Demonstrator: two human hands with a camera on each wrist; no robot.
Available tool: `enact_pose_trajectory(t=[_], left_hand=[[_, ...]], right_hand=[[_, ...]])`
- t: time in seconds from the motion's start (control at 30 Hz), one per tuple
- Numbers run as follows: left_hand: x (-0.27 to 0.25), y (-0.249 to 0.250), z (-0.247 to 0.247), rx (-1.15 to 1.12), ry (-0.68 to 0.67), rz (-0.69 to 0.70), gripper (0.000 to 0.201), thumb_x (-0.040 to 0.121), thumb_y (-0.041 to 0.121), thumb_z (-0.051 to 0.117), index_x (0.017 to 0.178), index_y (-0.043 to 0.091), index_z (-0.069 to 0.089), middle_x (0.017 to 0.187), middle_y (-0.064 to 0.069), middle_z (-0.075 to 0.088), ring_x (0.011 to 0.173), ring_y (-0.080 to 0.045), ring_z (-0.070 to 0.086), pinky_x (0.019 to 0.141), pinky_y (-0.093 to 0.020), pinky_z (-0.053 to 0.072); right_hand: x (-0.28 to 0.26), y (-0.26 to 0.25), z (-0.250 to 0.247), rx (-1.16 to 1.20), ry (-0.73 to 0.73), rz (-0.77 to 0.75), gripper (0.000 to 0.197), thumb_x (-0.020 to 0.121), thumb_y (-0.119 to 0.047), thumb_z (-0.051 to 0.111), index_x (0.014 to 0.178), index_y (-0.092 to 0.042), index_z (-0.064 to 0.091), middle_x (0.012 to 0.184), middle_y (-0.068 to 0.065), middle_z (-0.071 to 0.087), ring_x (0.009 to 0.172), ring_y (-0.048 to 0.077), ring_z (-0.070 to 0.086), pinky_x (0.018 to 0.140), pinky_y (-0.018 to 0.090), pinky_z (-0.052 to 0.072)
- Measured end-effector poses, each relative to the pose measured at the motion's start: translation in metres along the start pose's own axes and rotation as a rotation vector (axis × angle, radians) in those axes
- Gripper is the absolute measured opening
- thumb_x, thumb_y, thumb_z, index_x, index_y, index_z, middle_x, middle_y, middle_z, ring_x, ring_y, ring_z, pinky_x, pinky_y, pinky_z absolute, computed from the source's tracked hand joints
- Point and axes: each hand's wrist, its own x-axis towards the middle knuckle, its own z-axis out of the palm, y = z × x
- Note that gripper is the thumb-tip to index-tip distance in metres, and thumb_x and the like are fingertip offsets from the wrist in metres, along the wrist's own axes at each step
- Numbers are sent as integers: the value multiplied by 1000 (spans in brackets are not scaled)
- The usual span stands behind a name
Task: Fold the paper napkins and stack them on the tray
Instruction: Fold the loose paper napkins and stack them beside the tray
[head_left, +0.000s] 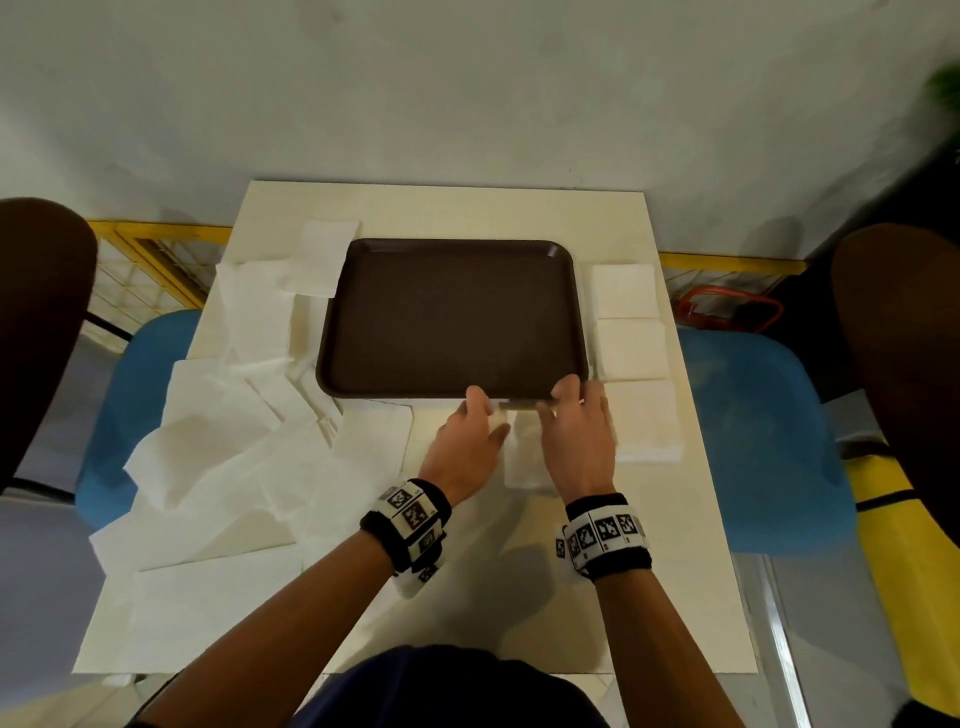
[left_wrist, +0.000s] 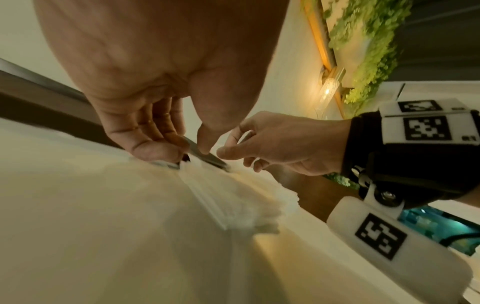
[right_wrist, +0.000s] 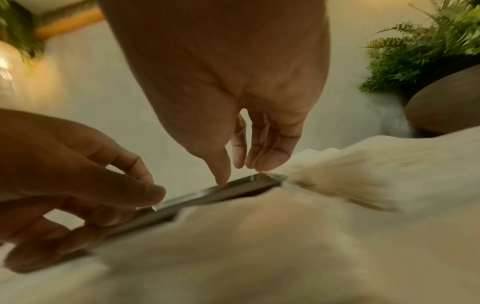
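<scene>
A dark brown tray (head_left: 447, 322) lies in the middle of the cream table (head_left: 467, 597). A folded white napkin (head_left: 524, 457) lies just in front of the tray's near rim (right_wrist: 207, 195), between my two hands. My left hand (head_left: 488, 413) curls its fingers at the napkin's far left corner and pinches it, thumb tip by the rim. My right hand (head_left: 558, 402) holds its fingers fairly straight, tips touching the napkin's far edge (right_wrist: 272, 226) beside the tray's corner. Three stacks of folded napkins (head_left: 631, 348) sit along the tray's right side.
Loose unfolded napkins (head_left: 234, 415) cover the table's left part and hang over its left edge. Blue chairs (head_left: 763, 431) stand on both sides, with brown chair backs (head_left: 41, 332) beyond them. A red object (head_left: 727, 312) lies on the floor at right.
</scene>
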Motion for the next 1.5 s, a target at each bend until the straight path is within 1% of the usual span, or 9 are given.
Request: enact_pose_trajectory(t=[0.23,0.47,0.57,0.73,0.83,0.97,1.17,1.33,1.5], left_hand=[[-32,-74,-69,127,218,-91,18,103,23,64,114,11,57,118,-8,60,101,-29,63,86,-41,52],[-65,-124,-96,308,137,-263,51,101,27,68,137,-1,45,133,-23,46,120,-40,47,107,-44,42],[-68,-123,-102,188,111,-281,60,97,18,74,143,3,39,136,-23,44,122,-41,50,106,-42,44],[-68,-127,-110,-73,159,-252,59,93,8,75,141,18,43,115,-14,66,106,-33,67,89,-39,54],[-74,-127,-121,-196,189,-166,50,96,10,71,136,32,52,94,-2,73,85,-17,68,78,-30,51],[-81,-130,-141,-344,207,-52,32,97,14,76,116,40,77,107,17,77,94,-3,70,85,-15,52],[-88,-121,-159,-404,145,25,29,92,11,82,112,31,83,107,17,78,96,-3,71,92,-22,58],[-94,-110,-170,-520,141,28,36,86,7,87,115,28,83,107,8,81,100,-13,77,99,-36,61],[-98,-102,-186,-515,163,52,34,82,15,91,111,31,85,99,9,81,97,-11,76,98,-35,61]], right_hand=[[-37,-79,24,105,-195,-49,23,112,-35,48,119,-14,53,109,8,63,96,27,64,82,45,58],[-75,-135,83,-11,-306,-39,52,111,-47,49,147,-10,46,125,12,66,110,27,68,90,37,59],[-93,-154,101,72,-300,-6,64,104,-43,66,153,-13,38,131,13,61,117,30,65,98,41,58],[-102,-165,108,278,-298,71,42,103,-23,65,139,-26,45,126,7,65,116,30,60,100,45,55],[-102,-156,99,431,-252,94,22,105,-21,66,120,-31,54,104,-3,68,94,17,66,80,27,55],[-103,-141,74,577,-106,64,8,100,-19,76,98,-26,74,96,-16,74,89,-1,67,77,6,45],[-103,-144,39,710,-108,26,13,95,-19,82,104,-29,79,108,-20,77,99,4,72,88,22,59],[-107,-152,11,793,-304,2,34,91,-12,84,115,-33,71,90,-8,79,80,11,72,81,34,62],[-107,-160,-8,826,-244,-43,30,93,-15,84,114,-33,73,83,5,74,81,28,71,83,53,62]])
